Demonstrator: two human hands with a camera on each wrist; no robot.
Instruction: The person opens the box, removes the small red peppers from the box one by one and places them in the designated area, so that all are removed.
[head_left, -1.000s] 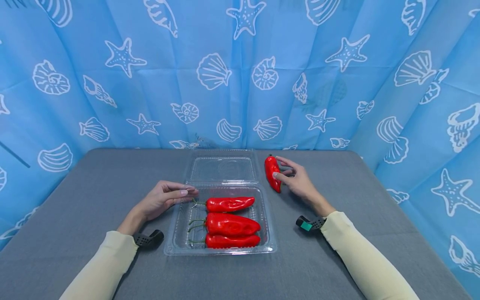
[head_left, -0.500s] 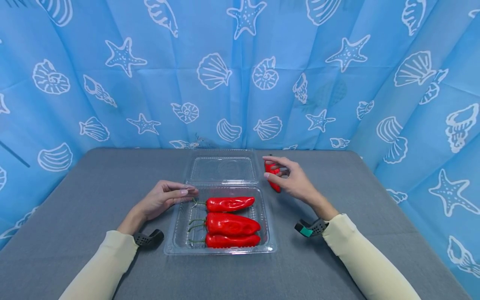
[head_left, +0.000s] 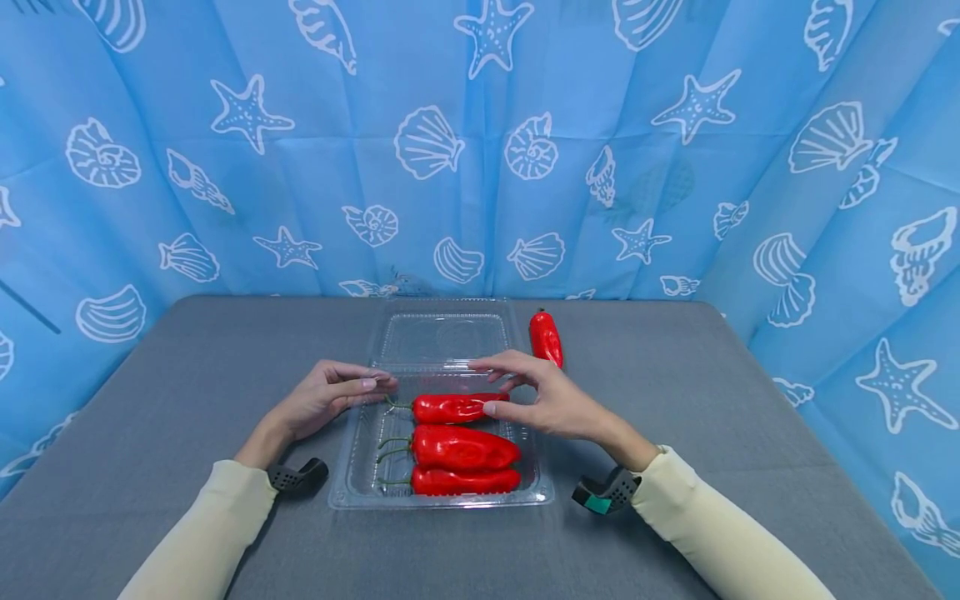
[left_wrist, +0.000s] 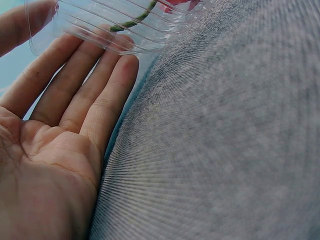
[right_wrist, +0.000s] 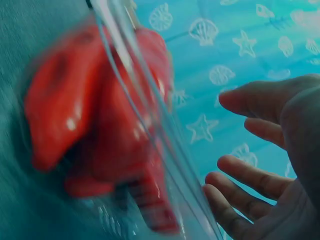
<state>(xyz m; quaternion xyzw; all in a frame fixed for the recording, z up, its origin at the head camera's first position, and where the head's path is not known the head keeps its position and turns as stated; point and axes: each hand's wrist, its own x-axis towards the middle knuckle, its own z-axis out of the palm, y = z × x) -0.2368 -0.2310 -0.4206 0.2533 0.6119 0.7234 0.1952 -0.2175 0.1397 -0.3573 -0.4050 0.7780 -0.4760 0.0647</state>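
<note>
A clear plastic clamshell container (head_left: 442, 502) stands in front of me, its lid (head_left: 450, 333) folded back flat behind it. Red peppers with curled green stems lie crosswise inside: a rear pepper (head_left: 450, 409), a middle pepper (head_left: 465, 448) and a front pepper (head_left: 465, 482). My left hand (head_left: 318, 402) pinches the container's rear left corner, thumb on one side of the rim and long fingers against the other. Above the rear right part of the container, my right hand (head_left: 553, 402) holds nothing, its fingers spread and thumb tip overlapping the rear pepper. The right wrist view is blurred.
One loose red pepper (head_left: 545, 335) lies on the grey tablecloth (head_left: 660, 367) to the right of the lid. A blue curtain (head_left: 480, 167) with white shells and starfish hangs along the far edge of the table and down the right side.
My right hand has come away from the loose pepper, moving left and nearer to me over the container. The loose pepper stays on the cloth, and my left hand has kept its place.
</note>
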